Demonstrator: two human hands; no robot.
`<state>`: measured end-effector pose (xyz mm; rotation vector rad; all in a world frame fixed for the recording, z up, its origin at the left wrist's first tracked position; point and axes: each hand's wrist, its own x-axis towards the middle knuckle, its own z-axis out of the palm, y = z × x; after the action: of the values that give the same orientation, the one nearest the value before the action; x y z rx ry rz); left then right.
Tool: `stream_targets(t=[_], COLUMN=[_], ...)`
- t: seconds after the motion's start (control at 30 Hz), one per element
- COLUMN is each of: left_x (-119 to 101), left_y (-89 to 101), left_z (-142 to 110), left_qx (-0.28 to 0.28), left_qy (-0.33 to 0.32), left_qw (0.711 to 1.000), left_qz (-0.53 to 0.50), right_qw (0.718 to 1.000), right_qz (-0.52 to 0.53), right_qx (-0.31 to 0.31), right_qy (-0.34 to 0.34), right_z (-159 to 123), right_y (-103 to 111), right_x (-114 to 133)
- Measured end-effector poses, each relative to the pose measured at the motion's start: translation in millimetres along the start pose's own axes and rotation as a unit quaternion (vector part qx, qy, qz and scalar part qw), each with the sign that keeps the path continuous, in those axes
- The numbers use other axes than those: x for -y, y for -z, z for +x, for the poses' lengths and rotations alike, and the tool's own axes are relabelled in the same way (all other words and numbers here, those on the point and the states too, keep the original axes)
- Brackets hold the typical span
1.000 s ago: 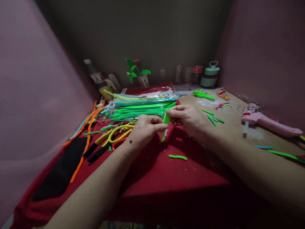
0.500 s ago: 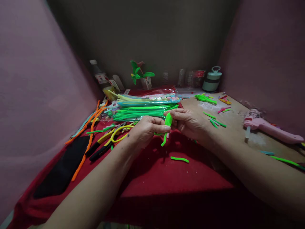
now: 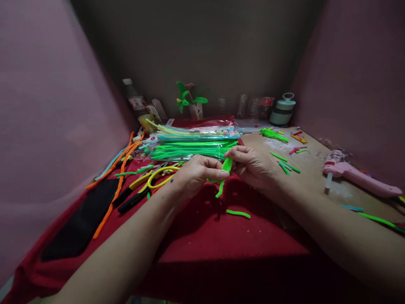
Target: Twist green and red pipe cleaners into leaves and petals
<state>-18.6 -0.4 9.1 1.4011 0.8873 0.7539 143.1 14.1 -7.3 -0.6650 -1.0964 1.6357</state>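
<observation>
Between my two hands is a small leaf of bent green pipe cleaner (image 3: 226, 164), with loose ends hanging below it. My left hand (image 3: 202, 172) is closed, its thumb and fingers pinching the lower part. At the leaf's upper tip my right hand (image 3: 248, 162) pinches with thumb and forefinger; its other fingers are curled and partly hidden. A short green pipe cleaner piece (image 3: 238, 214) lies on the red cloth (image 3: 218, 240) below my hands. Just behind them are clear bags of green pipe cleaners (image 3: 193, 150) and pale ones.
Yellow-handled pliers (image 3: 161, 177), orange pipe cleaners (image 3: 118, 194) and a black phone-like slab (image 3: 80, 219) lie left. On the board at right are a pink glue gun (image 3: 357, 173) and cut pieces (image 3: 287, 164). A green pipe-cleaner plant (image 3: 186, 96), bottles and a lidded container (image 3: 282, 110) stand behind.
The green leaf has tilted, its tip leaning right, and looks narrower. My right hand's pinch has moved onto the tip. The whole view has shifted slightly.
</observation>
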Motion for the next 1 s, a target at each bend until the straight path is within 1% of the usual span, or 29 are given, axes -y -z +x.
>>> stream_targets(t=[0.13,0.3,0.43,0.5,0.53,0.67,0.7,0.87,0.93,1.0], left_x=[-5,-10,-8,-7,-7,-7,-8,-10,-10,-8], left_y=[-0.8,-4.9,-7.2,-7.5,-7.6,-9.1,-9.8,-10.3,-8.5,-6.0], left_z=[-1,-2,-1,0,0,-1,-1,-2,-2,-1], left_qx=[-0.038,-0.083,-0.101,-0.106,-0.108,-0.116,-0.115,-0.082,-0.073,-0.081], left_qy=[-0.023,-0.034,-0.036,-0.036,-0.034,-0.023,-0.022,-0.022,-0.021,-0.025], left_qw=[0.998,0.982,0.967,0.962,0.961,0.963,0.965,0.980,0.985,0.986], left_qz=[0.054,0.168,0.229,0.249,0.253,0.242,0.236,0.178,0.157,0.146], right_qw=[0.999,0.991,0.984,0.982,0.982,0.984,0.982,0.960,0.960,0.965], right_qz=[-0.034,-0.119,-0.137,-0.141,-0.142,-0.160,-0.174,-0.233,-0.234,-0.225], right_qx=[-0.006,-0.051,-0.095,-0.107,-0.102,-0.048,-0.047,-0.106,-0.110,-0.097], right_qy=[0.008,0.034,0.058,0.070,0.070,0.057,0.060,0.112,0.109,0.093], right_z=[-4,-8,-8,-7,-7,-9,-9,-13,-13,-12], right_y=[-2,-4,-6,-6,-6,-6,-7,-10,-10,-10], right_x=[4,5,0,-3,-3,-3,-2,5,6,6])
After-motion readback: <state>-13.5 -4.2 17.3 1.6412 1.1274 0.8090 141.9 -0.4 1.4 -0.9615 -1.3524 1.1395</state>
